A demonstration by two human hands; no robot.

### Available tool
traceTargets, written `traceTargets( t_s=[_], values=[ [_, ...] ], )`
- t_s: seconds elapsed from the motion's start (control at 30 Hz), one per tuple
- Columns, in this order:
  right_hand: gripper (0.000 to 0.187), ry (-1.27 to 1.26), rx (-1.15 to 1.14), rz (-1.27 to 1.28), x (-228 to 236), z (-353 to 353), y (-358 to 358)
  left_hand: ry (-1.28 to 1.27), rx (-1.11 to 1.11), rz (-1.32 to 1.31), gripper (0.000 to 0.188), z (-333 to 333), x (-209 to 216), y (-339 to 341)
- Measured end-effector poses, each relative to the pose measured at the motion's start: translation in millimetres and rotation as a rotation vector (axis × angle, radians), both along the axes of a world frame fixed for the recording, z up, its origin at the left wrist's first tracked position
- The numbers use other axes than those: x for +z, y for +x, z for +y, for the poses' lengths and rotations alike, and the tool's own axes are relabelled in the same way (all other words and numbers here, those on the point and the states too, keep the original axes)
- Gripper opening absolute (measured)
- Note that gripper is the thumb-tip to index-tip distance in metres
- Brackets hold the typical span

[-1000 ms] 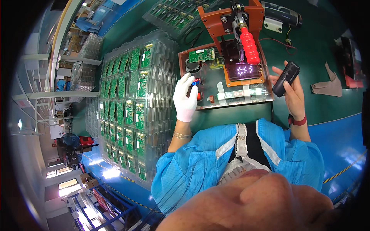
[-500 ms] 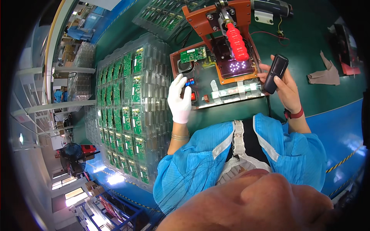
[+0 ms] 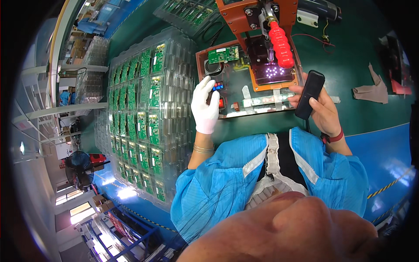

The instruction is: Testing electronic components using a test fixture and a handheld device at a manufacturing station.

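My left hand (image 3: 205, 105), in a white glove, is at the left front edge of a test fixture (image 3: 235, 94). Its thumb and fingers are apart around a small lit digital display (image 3: 218, 86), and nothing shows between them. In my bare right hand (image 3: 324, 109) is a slim black handheld device (image 3: 310, 94), shaped like a remote control, held tilted beside the fixture's right front corner. A red ribbed lever handle (image 3: 281, 46) hangs from the fixture's orange press frame (image 3: 238, 17). Below it, white dots glow on a dark panel (image 3: 275, 72).
Stacked clear plastic trays (image 3: 176, 96) of green circuit boards stand close on my left. One green board (image 3: 223, 55) lies at the fixture's back left, near a round speaker (image 3: 213, 67). A beige cloth (image 3: 372, 89) and a black motor-like cylinder (image 3: 321, 8) lie on the right.
The black device has turned in my right hand, showing more of its broad face. The display's digits differ. My left hand stays by the display; the whole view has shifted slightly.
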State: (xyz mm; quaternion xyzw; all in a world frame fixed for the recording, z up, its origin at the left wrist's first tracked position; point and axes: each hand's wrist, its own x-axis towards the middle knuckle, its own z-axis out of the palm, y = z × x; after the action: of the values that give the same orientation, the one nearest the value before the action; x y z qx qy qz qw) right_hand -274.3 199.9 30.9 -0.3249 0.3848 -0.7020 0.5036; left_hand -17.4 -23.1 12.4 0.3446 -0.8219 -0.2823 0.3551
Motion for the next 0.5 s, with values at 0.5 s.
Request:
traceTargets(
  t_s=[0.5],
  values=[
    [0.063, 0.053, -0.117, 0.03, 3, 3, -27, -0.014, -0.006, 0.007, 0.035, -1, 1, -1]
  ],
)
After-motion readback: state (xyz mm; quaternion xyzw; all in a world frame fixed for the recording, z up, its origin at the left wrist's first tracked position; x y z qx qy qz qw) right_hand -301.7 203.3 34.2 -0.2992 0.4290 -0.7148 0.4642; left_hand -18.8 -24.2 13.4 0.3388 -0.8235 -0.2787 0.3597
